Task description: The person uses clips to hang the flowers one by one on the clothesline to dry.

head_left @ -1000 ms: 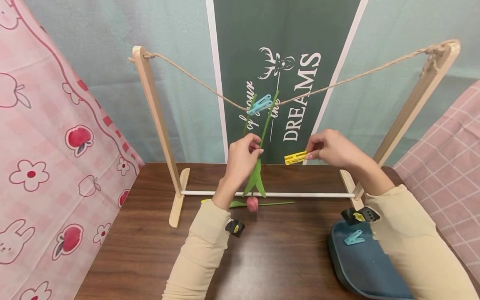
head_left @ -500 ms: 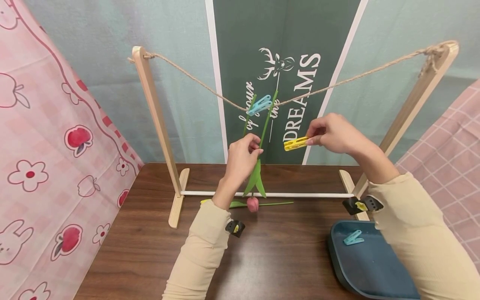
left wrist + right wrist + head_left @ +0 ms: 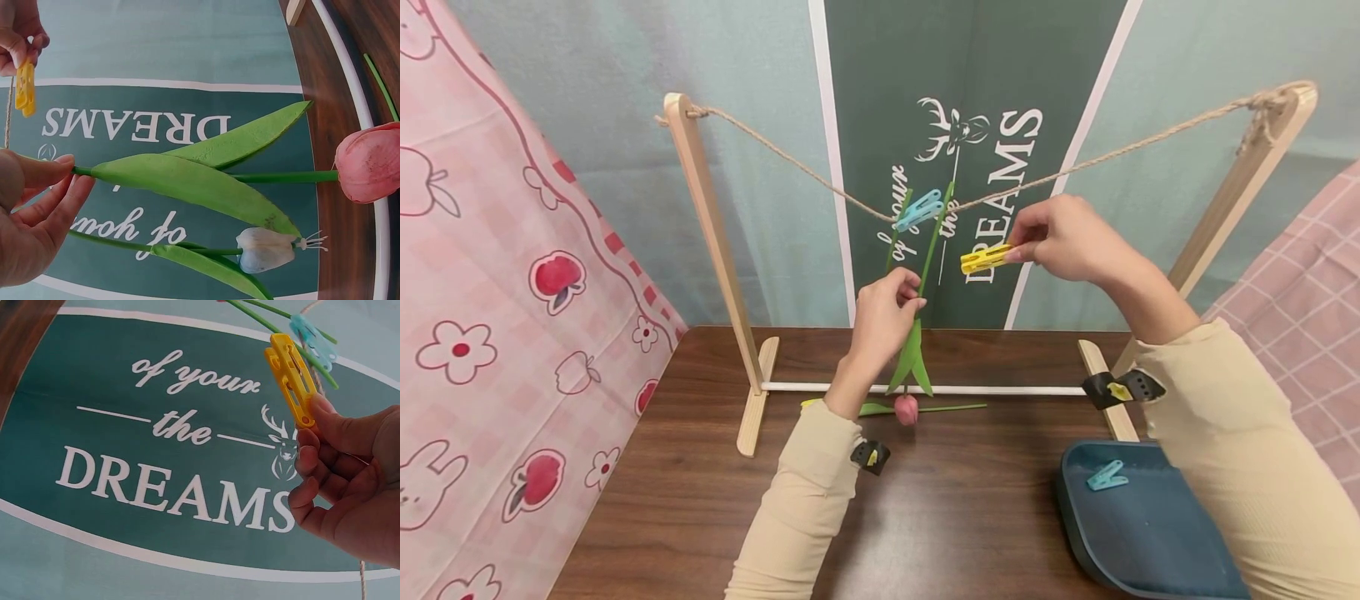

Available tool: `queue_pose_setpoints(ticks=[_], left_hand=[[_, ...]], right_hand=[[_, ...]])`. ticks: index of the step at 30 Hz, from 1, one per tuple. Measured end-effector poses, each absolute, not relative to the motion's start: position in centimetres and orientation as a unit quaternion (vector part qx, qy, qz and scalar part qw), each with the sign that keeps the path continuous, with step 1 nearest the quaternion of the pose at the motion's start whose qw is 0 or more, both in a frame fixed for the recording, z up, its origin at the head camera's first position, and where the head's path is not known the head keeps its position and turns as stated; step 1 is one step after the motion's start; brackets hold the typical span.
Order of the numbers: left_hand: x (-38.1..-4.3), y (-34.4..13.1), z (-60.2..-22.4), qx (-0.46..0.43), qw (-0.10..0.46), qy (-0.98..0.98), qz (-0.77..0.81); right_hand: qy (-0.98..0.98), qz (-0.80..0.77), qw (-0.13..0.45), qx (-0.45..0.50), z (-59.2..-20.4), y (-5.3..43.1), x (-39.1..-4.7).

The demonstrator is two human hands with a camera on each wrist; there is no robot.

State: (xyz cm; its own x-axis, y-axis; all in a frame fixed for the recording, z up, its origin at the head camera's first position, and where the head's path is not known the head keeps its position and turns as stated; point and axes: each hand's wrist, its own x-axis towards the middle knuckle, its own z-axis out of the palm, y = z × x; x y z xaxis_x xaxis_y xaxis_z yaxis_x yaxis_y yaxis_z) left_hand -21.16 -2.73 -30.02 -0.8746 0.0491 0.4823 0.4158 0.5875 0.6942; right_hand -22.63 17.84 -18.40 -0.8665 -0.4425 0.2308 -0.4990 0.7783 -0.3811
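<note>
- Tulip point(image 3: 913, 358), pink, held upside down: bloom hangs over the counter point(image 3: 970, 508) toward its back edge, stem end slants up past the rope point(image 3: 1075, 170); contact with the rope cannot be told.
- Left hand point(image 3: 886, 312): thumb and fingers pinching the stem just above the leaves.
- Right hand point(image 3: 1060, 242): gripping yellow clothespin point(image 3: 985, 259) by one end, other end pointing toward the stem, apart from it.
- Blue clothespin point(image 3: 920, 210): at the rope's low point, just beside the stem; white tulip point(image 3: 265, 250) hangs bloom-down below it.
- Wooden stand point(image 3: 713, 225): posts near the counter's back left and back right corners, white rod point(image 3: 1000, 390) running between them.
- Green stem point(image 3: 951, 407): lying on the counter just in front of the rod.
- Dark blue tray point(image 3: 1150, 533): by the counter's right edge; light-blue clip point(image 3: 1107, 476) lies inside.
</note>
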Motion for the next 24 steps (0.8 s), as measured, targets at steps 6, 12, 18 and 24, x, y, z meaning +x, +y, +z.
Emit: queue_pose_setpoints(ticks=[6,12,18,24], left_hand=[[-21.2,-2.7,-30.0,-0.131,0.207,-0.866,-0.435],[-21.2,-2.6,-30.0,-0.129,0.202,-0.867,-0.437],[-21.1,-2.6,-29.9,-0.127,0.200,-0.866,-0.440],[-21.1,-2.6,-29.8,-0.124,0.197,-0.865,-0.444]], right_hand=[[-0.939,0.207,0.082,0.262,-17.3,17.3,-22.9],[-0.940,0.200,0.092,0.262,-16.5,16.9,-22.9],[-0.944,0.195,0.087,0.253,-15.8,16.6,-22.9],[-0.947,0.186,0.091,0.244,-15.0,16.3,-23.0]])
